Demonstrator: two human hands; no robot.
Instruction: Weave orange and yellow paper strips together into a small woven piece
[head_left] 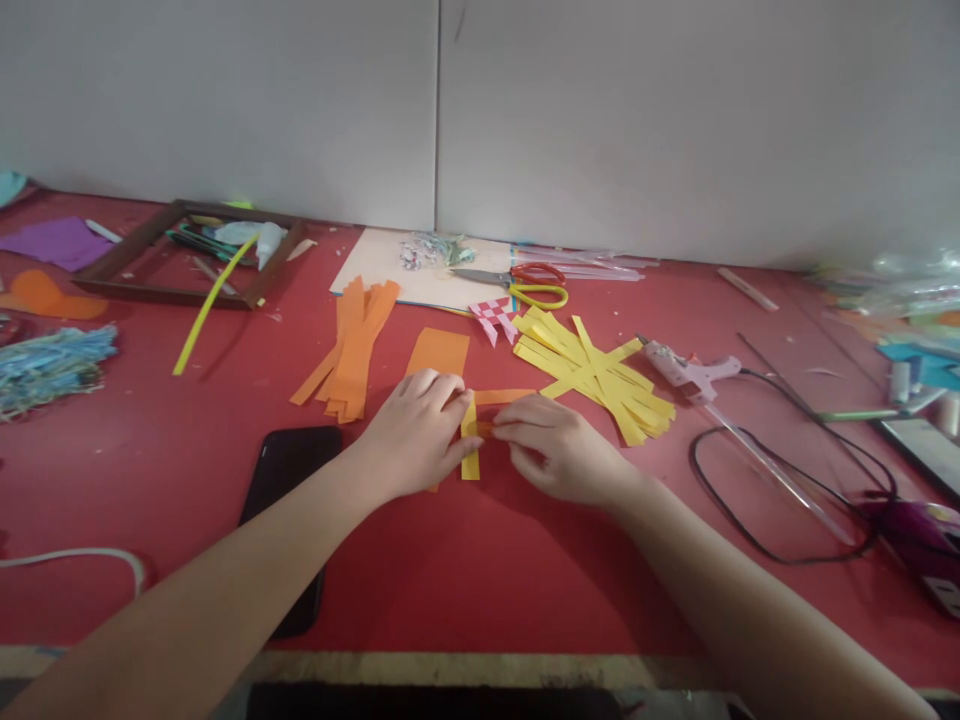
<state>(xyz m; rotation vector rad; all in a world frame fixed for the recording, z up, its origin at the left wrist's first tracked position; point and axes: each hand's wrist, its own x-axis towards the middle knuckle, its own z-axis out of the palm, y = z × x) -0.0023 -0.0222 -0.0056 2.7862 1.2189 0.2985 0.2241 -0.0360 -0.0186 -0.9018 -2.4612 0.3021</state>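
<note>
In the middle of the red table, my left hand presses a short yellow paper strip that lies upright in view, thumb and fingers closed on it. My right hand is just right of it, fingertips pinched on a narrow orange paper strip that crosses toward the yellow one. Another orange strip runs just above. A wider orange paper piece lies beyond my left hand, partly covered by it. Piles of orange strips and yellow strips flank my hands.
Scissors and a pink checkered woven paper piece lie beyond my hands. A glue gun with a looping black cord is at right. A black phone sits under my left forearm. A brown frame holds tools at left.
</note>
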